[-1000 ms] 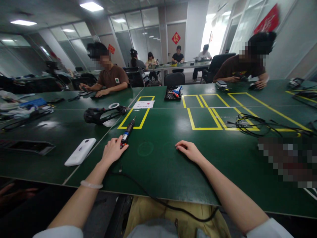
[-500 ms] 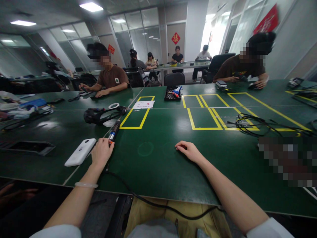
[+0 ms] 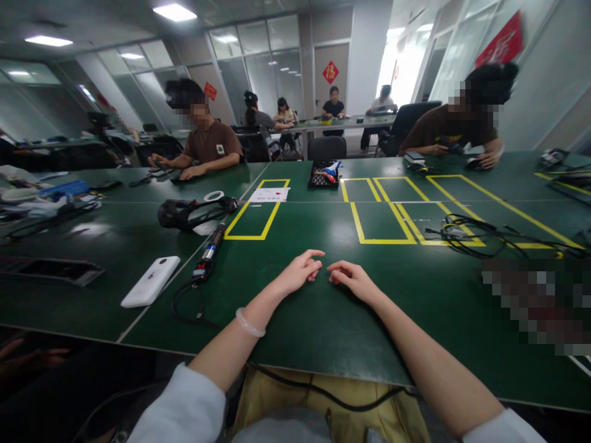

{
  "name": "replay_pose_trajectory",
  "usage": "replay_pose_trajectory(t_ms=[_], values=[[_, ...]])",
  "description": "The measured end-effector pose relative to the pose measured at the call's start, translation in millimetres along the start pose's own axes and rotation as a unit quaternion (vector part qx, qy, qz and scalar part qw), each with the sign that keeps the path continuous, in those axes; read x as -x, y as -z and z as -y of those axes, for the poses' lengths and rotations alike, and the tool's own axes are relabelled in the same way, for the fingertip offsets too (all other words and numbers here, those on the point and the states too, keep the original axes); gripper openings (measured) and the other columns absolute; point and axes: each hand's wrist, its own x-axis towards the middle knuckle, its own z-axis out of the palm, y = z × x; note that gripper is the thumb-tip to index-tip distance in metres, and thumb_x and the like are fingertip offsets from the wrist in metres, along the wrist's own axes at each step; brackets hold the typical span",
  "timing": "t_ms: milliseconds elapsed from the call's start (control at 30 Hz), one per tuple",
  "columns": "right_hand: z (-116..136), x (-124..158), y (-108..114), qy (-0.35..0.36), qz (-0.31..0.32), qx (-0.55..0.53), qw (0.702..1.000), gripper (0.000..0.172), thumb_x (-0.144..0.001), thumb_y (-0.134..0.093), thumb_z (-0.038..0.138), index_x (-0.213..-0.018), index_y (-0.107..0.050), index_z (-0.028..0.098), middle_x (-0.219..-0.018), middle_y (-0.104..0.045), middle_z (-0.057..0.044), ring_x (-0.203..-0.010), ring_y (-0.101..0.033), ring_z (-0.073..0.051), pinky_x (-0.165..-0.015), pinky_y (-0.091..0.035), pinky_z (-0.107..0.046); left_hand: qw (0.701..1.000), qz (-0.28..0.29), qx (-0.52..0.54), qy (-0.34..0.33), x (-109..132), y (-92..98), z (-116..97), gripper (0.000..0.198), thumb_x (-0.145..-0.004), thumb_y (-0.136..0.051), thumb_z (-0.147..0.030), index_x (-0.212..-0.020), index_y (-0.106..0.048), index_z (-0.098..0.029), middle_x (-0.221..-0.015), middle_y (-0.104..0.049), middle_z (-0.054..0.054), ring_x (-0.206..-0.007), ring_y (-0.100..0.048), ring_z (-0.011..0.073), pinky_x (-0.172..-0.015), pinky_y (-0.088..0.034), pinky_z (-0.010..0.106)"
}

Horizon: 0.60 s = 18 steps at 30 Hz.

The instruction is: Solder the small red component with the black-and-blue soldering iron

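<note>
My left hand (image 3: 300, 271) is over the green table (image 3: 295, 320), its index finger stretched toward the right and nothing held. Close beside it, a small gap away, my right hand (image 3: 353, 279) rests with fingers loosely bent, also holding nothing. Left of my hands lies a black tool with a blue and silver band (image 3: 210, 251), its cable looping at the near end. A white phone-like device (image 3: 151, 282) lies further left. Behind the tool is a black headset-like item (image 3: 178, 214) with a strap, next to a white ring (image 3: 213, 196).
Yellow tape rectangles (image 3: 386, 242) mark the table. A black tray (image 3: 323, 175) with blue and red tools stands at the back. Black cables (image 3: 462, 231) lie at the right. Two people in brown shirts sit across the table; a white paper (image 3: 270, 194) lies beyond the tool.
My left hand has let go of the black tool and moved right, beside my right hand. The tool stays on the table. My right hand has hardly moved.
</note>
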Motion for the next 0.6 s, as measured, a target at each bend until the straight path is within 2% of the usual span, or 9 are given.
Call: replay_pose_trajectory(t_ms=[67, 167, 333, 467, 533, 600], values=[[0.9, -0.7, -0.6, -0.001, 0.013, -0.044, 0.999, 0.03, -0.087, -0.054, 0.04, -0.103, -0.061, 0.016, -0.084, -0.069, -0.005, -0.073, -0.063, -0.015, -0.073, -0.05, -0.03, 0.997, 0.056, 0.044, 0.004, -7.5, -15.3, 4.2, 0.057, -0.083, -0.056, -0.04, -0.133, -0.045, -0.014, -0.062, -0.047, -0.005, -0.055, -0.043, 0.0079, -0.056, -0.036, 0.022], [3.0, -1.1, -1.9, -0.008, 0.031, -0.081, 0.996, 0.03, -0.085, -0.057, 0.043, -0.099, -0.06, 0.016, -0.085, -0.069, -0.005, -0.071, -0.062, -0.014, -0.072, -0.05, -0.03, 0.993, 0.082, 0.08, 0.009, -9.6, -22.2, 13.2, 0.067, -0.082, -0.059, -0.042, -0.14, -0.04, -0.013, -0.059, -0.045, -0.006, -0.053, -0.04, 0.0072, -0.055, -0.032, 0.022], [5.4, 0.1, -4.7, -0.008, 0.052, -0.108, 0.993, 0.03, -0.082, -0.063, 0.044, -0.094, -0.06, 0.016, -0.085, -0.068, -0.005, -0.072, -0.061, -0.014, -0.072, -0.05, -0.03, 0.992, 0.076, 0.105, 0.007, -5.9, -20.1, 22.3, 0.071, -0.082, -0.06, -0.045, -0.141, -0.04, -0.013, -0.055, -0.04, -0.008, -0.052, -0.036, 0.0061, -0.055, -0.03, 0.022], [0.7, -1.1, -6.3, -0.008, 0.052, -0.12, 0.991, 0.03, -0.08, -0.065, 0.043, -0.093, -0.057, 0.016, -0.08, -0.066, -0.004, -0.068, -0.059, -0.013, -0.067, -0.048, -0.028, 0.994, 0.049, 0.102, 0.006, -8.3, -21.5, 25.4, 0.066, -0.084, -0.056, -0.047, -0.138, -0.043, -0.012, -0.06, -0.048, -0.006, -0.051, -0.041, 0.0055, -0.052, -0.031, 0.021], [-3.5, -2.4, -5.7, 0.005, 0.032, -0.114, 0.993, 0.029, -0.08, -0.065, 0.042, -0.091, -0.055, 0.018, -0.079, -0.063, -0.002, -0.066, -0.056, -0.012, -0.063, -0.046, -0.026, 0.995, 0.022, 0.096, 0.011, -10.6, -22.3, 27.6, 0.059, -0.085, -0.054, -0.048, -0.129, -0.05, -0.011, -0.06, -0.053, -0.004, -0.051, -0.047, 0.0068, -0.053, -0.035, 0.021], [-6.9, -3.1, -4.6, 0.022, -0.001, -0.079, 0.997, 0.027, -0.079, -0.066, 0.04, -0.089, -0.053, 0.019, -0.076, -0.058, 0.001, -0.06, -0.051, -0.01, -0.058, -0.042, -0.023, 0.994, -0.002, 0.105, 0.027, -12.3, -22.7, 29.8, 0.049, -0.083, -0.056, -0.05, -0.112, -0.057, -0.011, -0.061, -0.058, -0.001, -0.053, -0.053, 0.0085, -0.056, -0.041, 0.022]])
